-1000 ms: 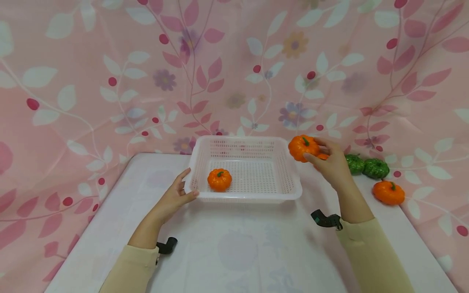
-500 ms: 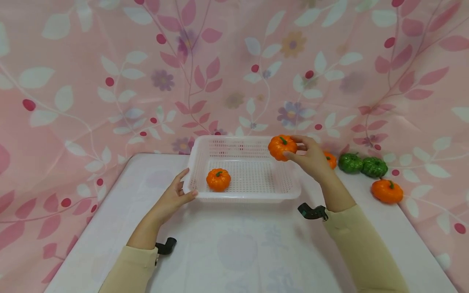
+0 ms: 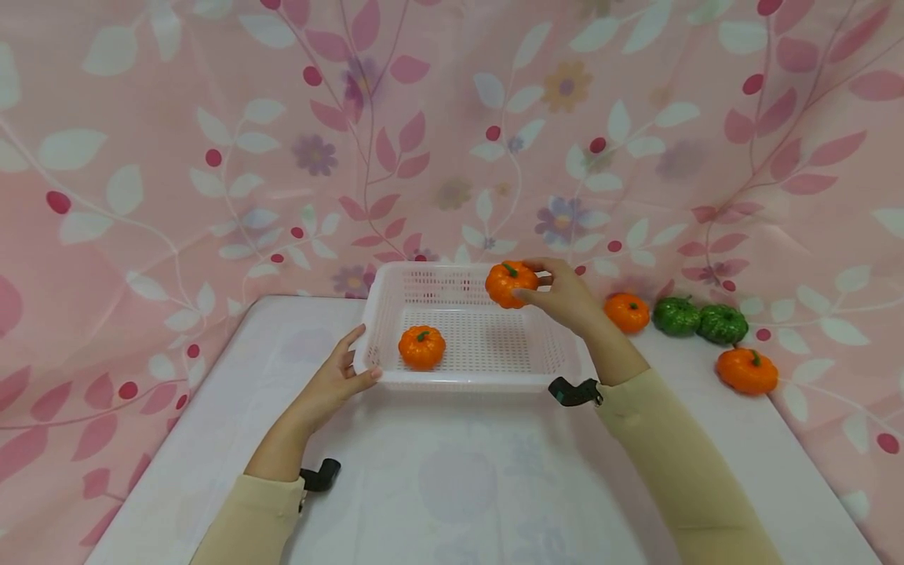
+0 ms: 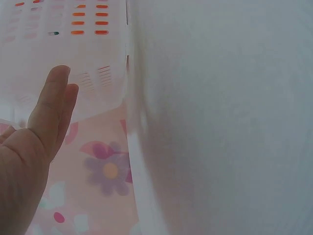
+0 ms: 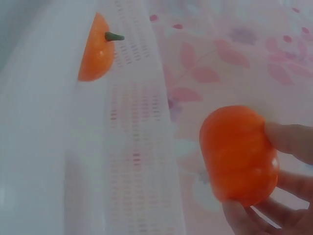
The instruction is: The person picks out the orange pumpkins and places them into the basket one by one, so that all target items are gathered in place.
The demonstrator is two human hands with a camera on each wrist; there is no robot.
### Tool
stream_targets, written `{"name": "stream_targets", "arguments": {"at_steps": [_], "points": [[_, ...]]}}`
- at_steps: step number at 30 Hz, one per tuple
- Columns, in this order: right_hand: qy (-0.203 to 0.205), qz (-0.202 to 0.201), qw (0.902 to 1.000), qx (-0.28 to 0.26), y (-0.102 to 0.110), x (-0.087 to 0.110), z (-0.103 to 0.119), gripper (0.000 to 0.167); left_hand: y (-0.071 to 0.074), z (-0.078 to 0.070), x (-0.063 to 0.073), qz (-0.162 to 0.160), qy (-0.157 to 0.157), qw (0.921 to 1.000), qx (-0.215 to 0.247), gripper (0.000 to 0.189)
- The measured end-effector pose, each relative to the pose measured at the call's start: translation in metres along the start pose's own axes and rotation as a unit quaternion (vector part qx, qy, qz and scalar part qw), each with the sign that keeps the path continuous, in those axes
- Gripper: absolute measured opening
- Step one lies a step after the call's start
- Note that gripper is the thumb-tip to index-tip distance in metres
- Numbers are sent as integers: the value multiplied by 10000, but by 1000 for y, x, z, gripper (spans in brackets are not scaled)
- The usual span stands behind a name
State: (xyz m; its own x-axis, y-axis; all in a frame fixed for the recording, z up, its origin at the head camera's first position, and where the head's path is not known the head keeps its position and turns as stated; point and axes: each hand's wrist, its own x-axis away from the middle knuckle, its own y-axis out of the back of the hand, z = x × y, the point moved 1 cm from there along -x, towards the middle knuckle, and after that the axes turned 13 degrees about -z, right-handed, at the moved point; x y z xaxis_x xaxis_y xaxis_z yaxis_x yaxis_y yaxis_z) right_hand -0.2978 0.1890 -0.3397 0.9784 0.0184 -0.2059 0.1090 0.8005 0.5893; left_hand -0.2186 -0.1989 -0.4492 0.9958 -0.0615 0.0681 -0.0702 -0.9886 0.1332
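My right hand (image 3: 568, 298) pinches a small orange toy pumpkin (image 3: 510, 284) with a green stem, held over the right rear part of a white plastic basket (image 3: 466, 382). The right wrist view has this pumpkin (image 5: 239, 154) between thumb and fingers, its stem hidden. Another orange pumpkin (image 3: 421, 348) sits on the basket floor at the left. At the front left corner my left hand (image 3: 330, 390) holds the basket, thumb on the rim. In the left wrist view, fingers (image 4: 51, 105) lie straight along the slotted wall (image 4: 63, 46).
Right of the basket, an orange pumpkin (image 3: 627, 313) and two green ones, a nearer (image 3: 723, 323) and a farther (image 3: 676, 315), stand near the table's back edge. Another orange pumpkin (image 3: 747, 370) lies by the right edge. A pink floral curtain (image 3: 452, 141) hangs behind the white-covered table (image 3: 452, 486).
My right hand has carried the pumpkin leftward from beyond the basket's right rim to over its inside, uncovering the orange pumpkin behind. The left hand and basket stay in place.
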Motion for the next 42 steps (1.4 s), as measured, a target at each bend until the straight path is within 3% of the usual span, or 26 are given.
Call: {"name": "stream_targets", "arguments": {"at_steps": [17,23,34,42], "points": [[-13,602,9981,-131,-44,-24,3,58,1,0,0,34,-14,10000,4,96],[-48,613,9981,39,-52,-30,9,56,1,0,0,33,-17,10000,27,95],[-29,996,9940,459,-68,-51,14,57,0,-1,1,15,-75,9999,120,97],[-544,1572,9861,48,-83,-59,8,55,-1,-1,2,5,-126,9997,226,98]]}}
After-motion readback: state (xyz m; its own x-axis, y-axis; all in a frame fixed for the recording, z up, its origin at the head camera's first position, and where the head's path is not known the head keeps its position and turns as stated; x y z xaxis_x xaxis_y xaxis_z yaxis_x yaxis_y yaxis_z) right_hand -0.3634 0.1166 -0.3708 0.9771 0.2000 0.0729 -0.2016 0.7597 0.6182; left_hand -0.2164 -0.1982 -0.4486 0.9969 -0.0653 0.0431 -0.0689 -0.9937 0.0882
